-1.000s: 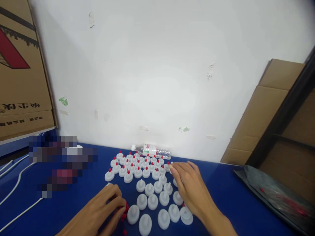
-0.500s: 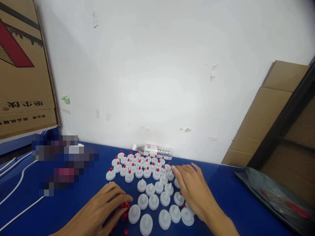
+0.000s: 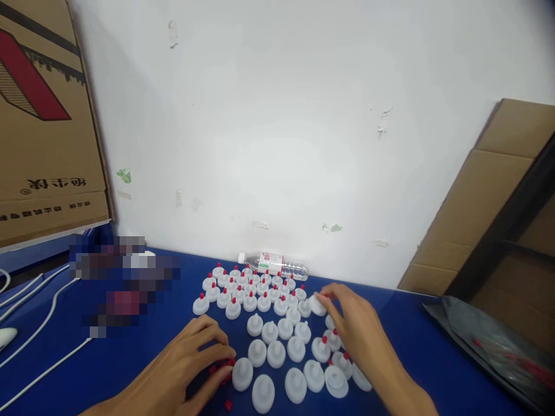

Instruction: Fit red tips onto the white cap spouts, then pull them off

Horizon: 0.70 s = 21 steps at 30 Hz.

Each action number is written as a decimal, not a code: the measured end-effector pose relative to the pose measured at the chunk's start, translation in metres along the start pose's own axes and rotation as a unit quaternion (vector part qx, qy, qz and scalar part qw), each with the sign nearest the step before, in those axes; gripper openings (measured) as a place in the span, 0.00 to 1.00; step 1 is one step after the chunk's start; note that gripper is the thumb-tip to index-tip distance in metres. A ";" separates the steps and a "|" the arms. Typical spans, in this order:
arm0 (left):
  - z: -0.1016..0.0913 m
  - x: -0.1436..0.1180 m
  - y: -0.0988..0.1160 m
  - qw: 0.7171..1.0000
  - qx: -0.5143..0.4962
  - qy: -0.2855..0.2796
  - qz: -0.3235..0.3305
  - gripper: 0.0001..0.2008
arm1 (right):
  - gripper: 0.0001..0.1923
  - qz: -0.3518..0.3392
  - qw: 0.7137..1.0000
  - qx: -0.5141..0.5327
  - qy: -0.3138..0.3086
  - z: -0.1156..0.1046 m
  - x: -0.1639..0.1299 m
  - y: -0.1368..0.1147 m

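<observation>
Several white plastic caps (image 3: 277, 338) stand in rows on a blue table (image 3: 411, 341); the far rows carry small red tips (image 3: 233, 300), the near ones are plain white. My left hand (image 3: 191, 361) rests palm down at the near left of the group, its fingertips over a few loose red tips (image 3: 221, 370). My right hand (image 3: 353, 326) reaches over the right side of the rows, with thumb and finger pinched on a white cap (image 3: 318, 304) at the end of a row.
A clear water bottle (image 3: 273, 264) lies on its side against the white wall. Cardboard boxes (image 3: 43, 127) stand at left and cardboard sheets (image 3: 472, 202) lean at right. White cables (image 3: 39, 323) cross the left table; a dark plastic bag (image 3: 489, 341) lies at right.
My right hand has lifted off the caps and its fingers have closed on a cap at the right end of a row. The left hand has hardly moved. The view has shifted slightly.
</observation>
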<state>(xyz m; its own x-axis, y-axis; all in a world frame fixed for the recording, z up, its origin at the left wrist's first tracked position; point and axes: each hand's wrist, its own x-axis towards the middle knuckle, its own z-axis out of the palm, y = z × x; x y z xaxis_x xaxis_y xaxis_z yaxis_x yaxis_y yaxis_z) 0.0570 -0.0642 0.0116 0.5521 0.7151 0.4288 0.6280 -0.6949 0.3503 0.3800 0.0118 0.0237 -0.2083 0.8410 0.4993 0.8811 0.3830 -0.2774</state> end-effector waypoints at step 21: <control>-0.006 -0.007 0.016 0.993 0.058 0.065 0.085 0.07 | 0.13 -0.406 0.878 0.076 0.241 0.041 -0.033 -0.117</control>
<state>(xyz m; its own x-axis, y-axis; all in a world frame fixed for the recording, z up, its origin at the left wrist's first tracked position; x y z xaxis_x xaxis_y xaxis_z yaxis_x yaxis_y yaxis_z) 0.0600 -0.0812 0.0190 0.5847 0.5663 0.5809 0.5939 -0.7866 0.1690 0.2668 -0.0453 0.0064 -0.5051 0.0228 0.8628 0.4508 0.8594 0.2412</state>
